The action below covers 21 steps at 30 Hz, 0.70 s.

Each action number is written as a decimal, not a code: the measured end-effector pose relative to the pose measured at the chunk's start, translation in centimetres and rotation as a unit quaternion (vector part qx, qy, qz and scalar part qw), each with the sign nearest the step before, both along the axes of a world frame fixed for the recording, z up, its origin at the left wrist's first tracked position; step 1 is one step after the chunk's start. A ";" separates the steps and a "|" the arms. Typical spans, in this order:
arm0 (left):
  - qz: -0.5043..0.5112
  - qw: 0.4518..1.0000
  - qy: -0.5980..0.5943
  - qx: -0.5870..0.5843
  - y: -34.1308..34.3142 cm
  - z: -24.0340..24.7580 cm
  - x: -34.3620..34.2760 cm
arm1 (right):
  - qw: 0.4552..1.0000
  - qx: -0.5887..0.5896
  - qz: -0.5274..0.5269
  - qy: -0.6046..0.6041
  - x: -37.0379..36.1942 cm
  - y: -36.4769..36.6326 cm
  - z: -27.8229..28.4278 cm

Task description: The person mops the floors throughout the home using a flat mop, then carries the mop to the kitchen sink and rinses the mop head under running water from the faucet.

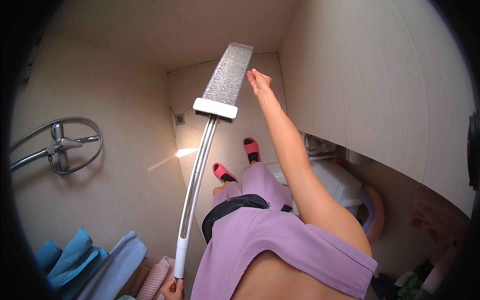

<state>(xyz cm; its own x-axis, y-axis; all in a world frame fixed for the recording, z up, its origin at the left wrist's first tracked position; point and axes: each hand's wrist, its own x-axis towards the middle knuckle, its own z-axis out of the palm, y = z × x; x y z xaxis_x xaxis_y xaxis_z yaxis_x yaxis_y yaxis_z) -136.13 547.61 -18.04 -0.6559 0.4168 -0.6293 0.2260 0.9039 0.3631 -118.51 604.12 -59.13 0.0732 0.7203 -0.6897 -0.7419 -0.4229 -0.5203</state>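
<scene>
A flat mop with a long white and silver handle (194,192) rises from the lower edge, its grey textured pad (229,72) up in front of me beyond a white clamp (215,107). Down at the bottom edge, my left hand (173,289) is closed round the handle's end, partly cut off by the picture. My right hand (260,81) reaches far forward at the pad's right edge, fingers extended and slightly bent, holding nothing. Whether its fingertips touch the pad or stay just apart, I cannot tell.
On the left wall is a chrome shower mixer (64,143) with a looping hose. Blue towels (75,252) and a pink striped towel (156,280) hang or lie at lower left. A floor drain (180,119) lies ahead; a white plastic container (327,182) stands right of my legs.
</scene>
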 end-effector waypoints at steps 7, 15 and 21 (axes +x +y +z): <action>-0.045 0.999 0.017 0.016 -0.9 -0.1 -0.8 | 0.998 0.036 0.053 -0.018 -0.2 -0.1 -0.3; -0.048 0.999 -0.004 0.023 -1.3 -1.4 -2.2 | 0.992 0.093 0.076 0.042 4.5 -3.5 3.1; -0.022 0.997 -0.037 0.060 -1.2 -5.1 -3.3 | 0.989 -0.013 0.126 0.074 14.4 -14.6 4.3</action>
